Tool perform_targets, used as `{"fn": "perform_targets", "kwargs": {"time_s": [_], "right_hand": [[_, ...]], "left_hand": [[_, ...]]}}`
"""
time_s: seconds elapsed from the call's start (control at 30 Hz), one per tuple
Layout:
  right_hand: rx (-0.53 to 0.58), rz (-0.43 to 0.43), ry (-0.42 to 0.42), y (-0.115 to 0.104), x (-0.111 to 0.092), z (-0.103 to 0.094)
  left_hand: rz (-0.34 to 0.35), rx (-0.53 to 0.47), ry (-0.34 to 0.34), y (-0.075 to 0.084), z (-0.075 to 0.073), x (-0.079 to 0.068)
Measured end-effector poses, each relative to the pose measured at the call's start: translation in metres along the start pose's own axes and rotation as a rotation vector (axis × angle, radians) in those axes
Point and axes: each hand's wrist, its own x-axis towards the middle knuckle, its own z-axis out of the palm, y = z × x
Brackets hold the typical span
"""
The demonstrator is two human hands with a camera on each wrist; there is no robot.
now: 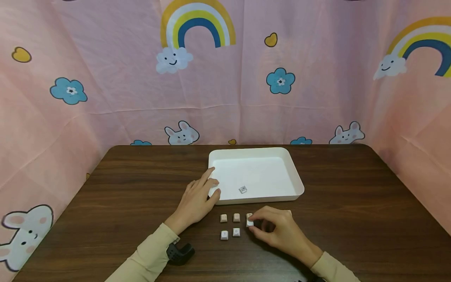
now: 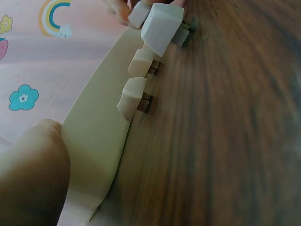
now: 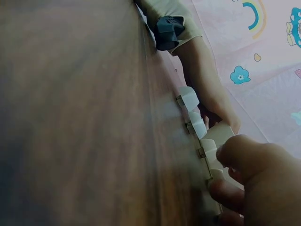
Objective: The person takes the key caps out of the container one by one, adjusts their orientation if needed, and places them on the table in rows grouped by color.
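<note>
My right hand (image 1: pixel 278 229) pinches a white keycap (image 1: pixel 249 223) between thumb and forefinger, just in front of the tray's near side. Left of it, several white keycaps (image 1: pixel 236 217) stand in two short rows on the table. In the left wrist view, a keycap (image 2: pixel 131 98) sits raised on a small dark base. My left hand (image 1: pixel 195 201) rests against the left rim of a white tray (image 1: pixel 299 186), its fingers spread and relaxed. Inside the tray lies a small grey-and-white square piece (image 1: pixel 243 189). Fingers partly hide the pinched keycap.
The dark wooden table (image 1: pixel 141 188) reaches back to a pink patterned curtain (image 1: pixel 239 86). Partly behind the right hand, another pale piece (image 1: pixel 289 212) shows. A black wrist device (image 1: pixel 179 253) sits on the left sleeve.
</note>
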Motion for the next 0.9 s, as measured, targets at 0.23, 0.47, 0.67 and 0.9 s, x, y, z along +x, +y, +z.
{"fn": "perform_targets", "kwargs": {"time_s": [0.23,0.47,0.67,0.9], "right_hand": [[-0.005,0.006,-0.043,-0.0031,-0.0063,0.0001],[-0.031,0.05,-0.079,-0.0034,-0.0074,0.0011],[-0.075,0.036,-0.084,-0.002,-0.0079,0.0015],[-0.074,0.026,-0.084,-0.0028,-0.0073,0.0005]], "left_hand": [[-0.004,0.013,-0.004,0.0007,-0.0004,0.0013],[-0.008,0.002,0.0,0.0002,-0.0002,0.0001],[-0.003,0.005,0.006,-0.0011,0.0011,-0.0004],[-0.001,0.003,-0.001,-0.0005,-0.0002,-0.0002]]}}
